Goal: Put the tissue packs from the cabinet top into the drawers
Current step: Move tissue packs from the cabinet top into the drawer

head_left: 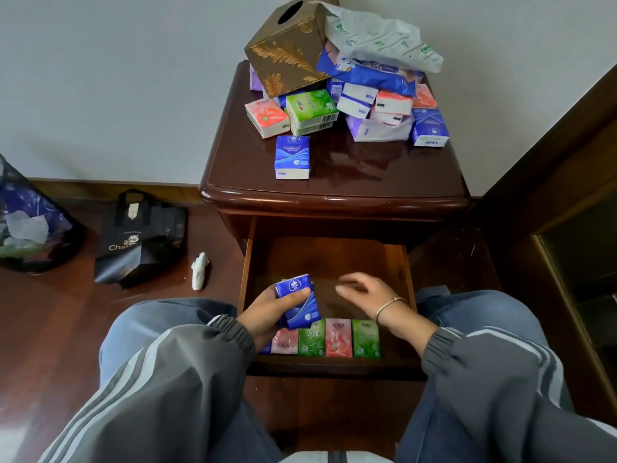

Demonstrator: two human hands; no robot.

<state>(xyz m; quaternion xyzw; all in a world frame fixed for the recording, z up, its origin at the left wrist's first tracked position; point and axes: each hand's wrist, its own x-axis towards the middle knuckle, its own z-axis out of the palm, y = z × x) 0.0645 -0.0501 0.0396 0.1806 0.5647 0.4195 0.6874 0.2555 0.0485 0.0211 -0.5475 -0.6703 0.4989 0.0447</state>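
Observation:
My left hand grips a blue tissue pack, perhaps two stacked, over the left front of the open drawer. My right hand hovers empty over the drawer's middle, fingers loosely spread. Along the drawer's front lies a row of packs: pink, green, pink, green. On the cabinet top a single blue pack lies apart at the front. Behind it sit a pink pack, a green pack and a heap of several more packs.
A brown and gold tissue box and a white plastic bag top the heap at the back. On the floor to the left are a black tote bag, a mesh bin and a small white object. Dark furniture stands right.

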